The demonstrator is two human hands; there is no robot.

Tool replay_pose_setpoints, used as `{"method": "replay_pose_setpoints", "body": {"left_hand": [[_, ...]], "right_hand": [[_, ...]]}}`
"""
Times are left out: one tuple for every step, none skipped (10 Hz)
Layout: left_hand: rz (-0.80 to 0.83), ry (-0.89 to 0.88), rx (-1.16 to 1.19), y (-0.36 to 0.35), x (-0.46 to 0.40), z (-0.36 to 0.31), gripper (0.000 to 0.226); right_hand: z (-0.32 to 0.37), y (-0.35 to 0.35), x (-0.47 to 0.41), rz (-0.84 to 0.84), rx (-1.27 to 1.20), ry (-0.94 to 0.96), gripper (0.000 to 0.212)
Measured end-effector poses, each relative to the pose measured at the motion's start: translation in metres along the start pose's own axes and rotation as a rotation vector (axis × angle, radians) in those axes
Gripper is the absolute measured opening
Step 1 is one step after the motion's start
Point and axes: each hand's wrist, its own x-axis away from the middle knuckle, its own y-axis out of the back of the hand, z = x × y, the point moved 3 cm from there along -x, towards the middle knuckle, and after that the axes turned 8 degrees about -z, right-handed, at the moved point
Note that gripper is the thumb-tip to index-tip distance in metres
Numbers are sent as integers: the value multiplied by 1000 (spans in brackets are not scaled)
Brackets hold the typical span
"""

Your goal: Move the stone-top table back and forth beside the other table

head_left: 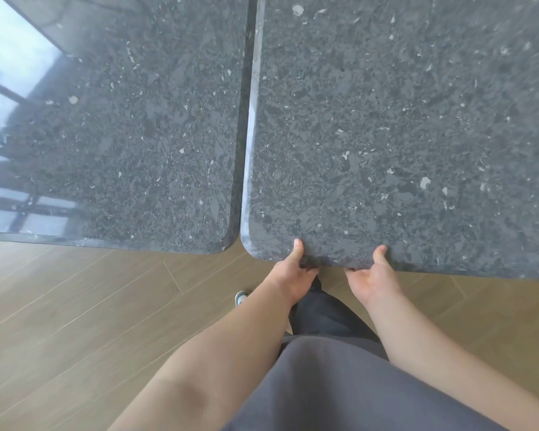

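Soft, even daylight fills my view; nothing is dim. The strongest glare sits at the far left, where the polished other table [112,126] mirrors a bright window, its frame bars showing as dark stripes across a pale blue-white sheen. The stone-top table [402,135] reflects far less and looks matte by comparison, though its rounded left edge catches a thin bright line. Shadows are faint: a soft dark band in the gap between the two tops. The wide lens bows the table edges and floor [75,306] planks. The upper right corner smears slightly; my forearms near the bottom look soft.
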Motion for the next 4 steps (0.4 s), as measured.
{"method": "replay_pose_setpoints", "body": {"left_hand": [[7,90,-18,3,8,-11,35],[35,82,-151,13,29,-26,40],[74,27,-243,34,51,-36,34],[129,-67,-272,60,66,-51,21]], "right_hand": [[4,-1,6,-20,35,8,50],[4,-5,17,-48,73,36,41],[-9,-4,31,-78,143,59,21],[-29,-2,50,-74,237,100,42]]}}
